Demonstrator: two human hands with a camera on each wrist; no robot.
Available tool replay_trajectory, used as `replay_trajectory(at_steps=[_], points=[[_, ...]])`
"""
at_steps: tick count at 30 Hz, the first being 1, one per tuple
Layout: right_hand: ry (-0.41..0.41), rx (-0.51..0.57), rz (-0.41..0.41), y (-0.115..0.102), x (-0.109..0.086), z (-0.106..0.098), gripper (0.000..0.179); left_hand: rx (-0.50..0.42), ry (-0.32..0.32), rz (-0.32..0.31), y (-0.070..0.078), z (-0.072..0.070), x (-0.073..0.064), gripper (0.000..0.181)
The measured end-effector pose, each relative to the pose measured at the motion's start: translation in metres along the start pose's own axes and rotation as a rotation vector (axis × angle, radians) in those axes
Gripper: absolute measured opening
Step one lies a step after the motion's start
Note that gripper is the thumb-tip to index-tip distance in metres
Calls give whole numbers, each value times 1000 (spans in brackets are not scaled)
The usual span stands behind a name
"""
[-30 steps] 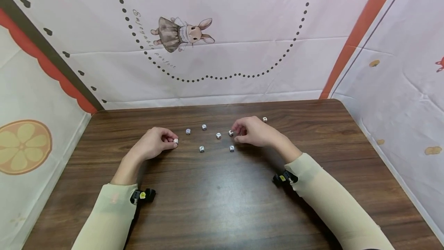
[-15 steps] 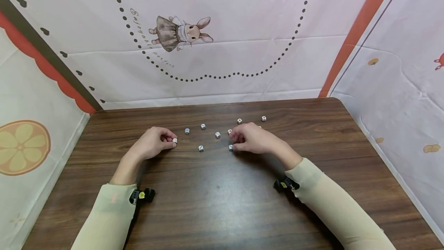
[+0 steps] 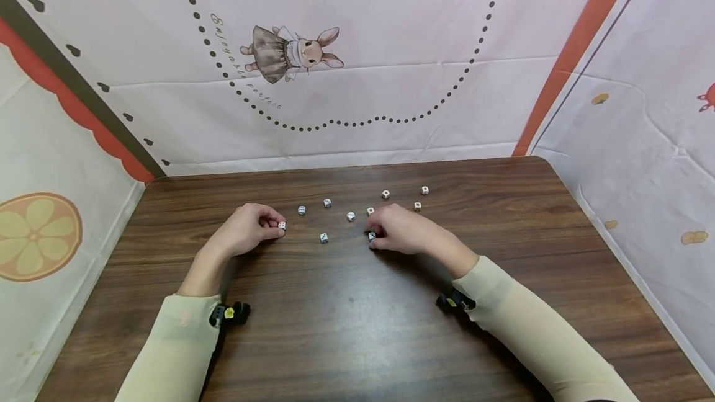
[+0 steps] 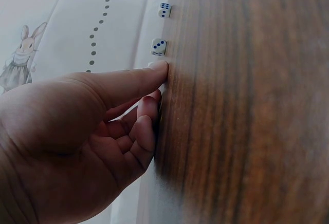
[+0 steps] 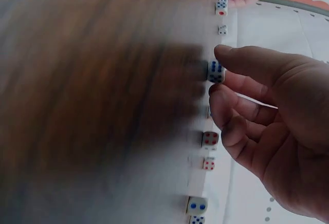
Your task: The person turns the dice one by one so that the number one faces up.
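Ten white dice (image 3: 327,203) on a brown table (image 3: 352,327), two of them gripped. Left hand (image 3: 244,231): thumb and forefinger pinch the left die (image 3: 282,226); the left pair (image 3: 301,210) lies beyond and to the right of this grip. Right hand (image 3: 403,228): thumb and fingertip grasp the right die (image 3: 372,237), which shows blue pips in the right wrist view. Between the grips lie the middle die (image 3: 350,216), nearer the right one, and the front die (image 3: 324,238). The covered die (image 3: 370,211), partly masked, sits just beyond the right fingers; the far die (image 3: 385,194) lies farther beyond, and the outer pair (image 3: 417,206) beyond and to the right. Behind both grips hangs cloth (image 3: 363,98) printed with a rabbit (image 3: 290,54).
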State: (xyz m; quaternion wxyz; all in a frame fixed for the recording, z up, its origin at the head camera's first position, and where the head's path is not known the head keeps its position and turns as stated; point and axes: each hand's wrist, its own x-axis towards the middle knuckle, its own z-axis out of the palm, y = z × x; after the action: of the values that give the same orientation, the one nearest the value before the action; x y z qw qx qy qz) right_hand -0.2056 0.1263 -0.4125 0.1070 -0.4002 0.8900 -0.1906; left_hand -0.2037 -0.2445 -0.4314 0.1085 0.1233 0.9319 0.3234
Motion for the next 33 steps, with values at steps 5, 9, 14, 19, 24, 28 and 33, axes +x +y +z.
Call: replay_trajectory(at_steps=[5,9,14,19,24,28,33], points=[[-20,-33,-5,-2,3,2,18,-1,-2,-6,1,0,1,12],[-19,-31,-19,-2,3,3,12,-8,-3,-9,1,0,1,13],[-14,59,-10,0,-1,2,6,-8,-7,-7,2,-1,1,13],[6,168,18,2,-5,-1,4,-2,-8,-10,2,-1,1,12],[14,198,28,7,-6,0,5,-2,-10,-12,0,-1,1,12],[17,214,22,10,-6,1,7,-2,-4,-8,-1,0,1,12],[12,215,27,8,-6,1,5,-2,-2,-5,-1,0,1,12]])
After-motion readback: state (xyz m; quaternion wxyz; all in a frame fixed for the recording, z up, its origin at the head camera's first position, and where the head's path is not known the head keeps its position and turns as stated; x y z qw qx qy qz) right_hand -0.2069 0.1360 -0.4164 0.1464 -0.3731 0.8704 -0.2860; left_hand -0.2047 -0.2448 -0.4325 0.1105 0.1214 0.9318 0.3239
